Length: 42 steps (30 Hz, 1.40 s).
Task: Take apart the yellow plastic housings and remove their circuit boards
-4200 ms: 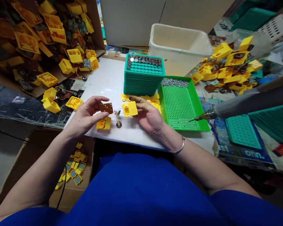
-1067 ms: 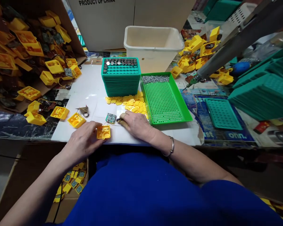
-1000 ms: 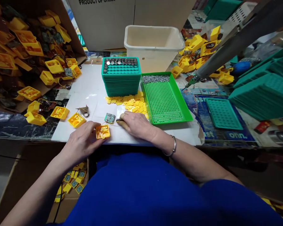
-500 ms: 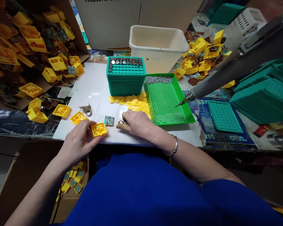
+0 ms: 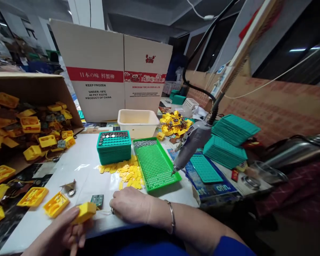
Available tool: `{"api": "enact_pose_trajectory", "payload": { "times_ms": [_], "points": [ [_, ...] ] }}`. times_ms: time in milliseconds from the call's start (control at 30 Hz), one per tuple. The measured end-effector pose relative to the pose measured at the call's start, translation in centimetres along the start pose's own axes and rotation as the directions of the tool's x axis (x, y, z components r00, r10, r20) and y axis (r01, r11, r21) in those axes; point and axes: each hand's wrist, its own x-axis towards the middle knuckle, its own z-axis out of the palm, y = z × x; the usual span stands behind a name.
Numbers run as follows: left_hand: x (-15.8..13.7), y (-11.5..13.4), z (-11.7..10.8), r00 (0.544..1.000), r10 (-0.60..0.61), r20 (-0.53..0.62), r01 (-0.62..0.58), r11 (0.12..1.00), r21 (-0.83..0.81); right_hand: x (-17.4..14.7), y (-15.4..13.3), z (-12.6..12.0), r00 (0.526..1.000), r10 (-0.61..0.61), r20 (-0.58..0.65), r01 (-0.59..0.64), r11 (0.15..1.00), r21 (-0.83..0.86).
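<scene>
My left hand [image 5: 69, 227] is closed on a small yellow plastic housing [image 5: 86, 212] at the table's front edge, its outer side turned up. My right hand [image 5: 132, 205] rests on the white work surface, fingertips pinched on a small round wired part [image 5: 112, 210], mostly hidden by the fingers. Between the hands lies a small green circuit board [image 5: 97, 201], with thin wires running from it toward the right fingertips. Left of it, two open yellow housings [image 5: 56, 204] lie beside a loose board with a round metal disc [image 5: 71, 192].
A stack of teal trays [image 5: 114, 153] carries round cells on top. Yellow tabs [image 5: 129, 174] lie beside a green screw tray [image 5: 157, 167]. An electric screwdriver [image 5: 192, 144] hangs above it. A cream bin [image 5: 138, 133] stands behind; a carton of yellow parts [image 5: 29, 92] is at left.
My view has tilted up, bringing the cartons and room into sight. My left hand has turned the yellow housing over from its open side. My right fingers have closed at the round part.
</scene>
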Motion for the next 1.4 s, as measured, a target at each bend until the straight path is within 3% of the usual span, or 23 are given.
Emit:
{"api": "enact_pose_trajectory", "payload": {
  "times_ms": [67, 133, 200, 267, 333, 433, 467, 500, 533, 567, 667, 700, 767, 867, 1000, 1200, 1400],
  "points": [
    [0.1, 0.7, 0.6, 0.978, -0.196, 0.076, 0.21, 0.909, -0.36, -0.1, -0.1, -0.3, 0.999, 0.042, 0.005, -0.042, 0.995, 0.089],
    [0.2, 1.3, 1.3, 0.964, -0.267, 0.011, 0.23, 0.808, -0.542, -0.4, -0.1, -0.4, 0.99, 0.141, -0.025, -0.129, 0.954, 0.27],
    [0.1, 1.7, 2.1, 0.968, -0.249, -0.04, 0.189, 0.819, -0.542, -0.8, 0.2, -0.4, 0.969, 0.242, -0.041, -0.196, 0.864, 0.463],
    [0.0, 1.9, 3.3, 0.982, -0.174, -0.066, 0.129, 0.893, -0.431, -1.3, 0.7, -0.2, 0.958, 0.287, -0.018, -0.221, 0.774, 0.594],
    [-0.1, 1.9, 4.5, 0.993, -0.111, -0.042, 0.094, 0.951, -0.294, -1.7, 1.1, 0.0, 0.939, 0.339, 0.052, -0.256, 0.594, 0.763],
    [-0.3, 1.8, 6.2, 0.999, -0.046, 0.003, 0.046, 0.985, -0.166, -2.5, 1.6, 0.1, 0.894, 0.414, 0.171, -0.249, 0.142, 0.958],
    [-0.3, 1.8, 6.6, 0.999, -0.033, 0.029, 0.037, 0.986, -0.161, -2.8, 1.7, 0.1, 0.895, 0.407, 0.182, -0.226, 0.061, 0.972],
    [-0.2, 1.8, 6.9, 0.998, -0.022, 0.055, 0.031, 0.986, -0.166, -3.1, 1.7, 0.2, 0.908, 0.387, 0.163, -0.201, 0.061, 0.978],
    [-0.1, 1.8, 7.1, 0.997, -0.011, 0.075, 0.025, 0.984, -0.179, -3.4, 1.8, 0.2, 0.923, 0.366, 0.117, -0.173, 0.125, 0.977],
    [0.0, 1.8, 7.2, 0.996, 0.0, 0.088, 0.017, 0.981, -0.194, -3.7, 1.9, 0.2, 0.938, 0.342, 0.049, -0.138, 0.241, 0.961],
    [0.3, 1.9, 7.4, 0.994, 0.028, 0.11, -0.004, 0.977, -0.213, -4.2, 2.2, -0.1, 0.96, 0.188, -0.209, 0.024, 0.685, 0.728],
    [0.4, 2.0, 7.4, 0.993, 0.033, 0.114, -0.008, 0.976, -0.218, -4.3, 2.3, -0.3, 0.96, 0.115, -0.255, 0.067, 0.79, 0.609],
    [0.5, 2.3, 7.5, 0.992, 0.033, 0.125, -0.002, 0.972, -0.235, -4.4, 2.3, -1.0, 0.97, -0.005, -0.245, 0.108, 0.906, 0.41],
    [0.6, 2.7, 7.6, 0.985, 0.011, 0.175, 0.044, 0.951, -0.306, -4.3, 2.0, -2.5, 0.992, -0.07, -0.105, 0.094, 0.964, 0.249],
    [0.8, 2.9, 7.8, 0.973, -0.01, 0.23, 0.106, 0.906, -0.409, -4.0, 1.5, -3.9, 0.999, 0.002, 0.048, -0.011, 0.983, 0.185],
    [1.2, 3.2, 8.1, 0.983, -0.027, 0.183, 0.104, 0.899, -0.426, -3.9, 0.8, -4.3, 0.989, 0.128, 0.077, -0.137, 0.984, 0.113],
    [1.6, 3.4, 8.9, 0.997, -0.027, 0.079, 0.06, 0.885, -0.462, -4.6, 0.5, -3.9, 0.991, 0.13, 0.013, -0.131, 0.987, 0.094]
  ]
}}
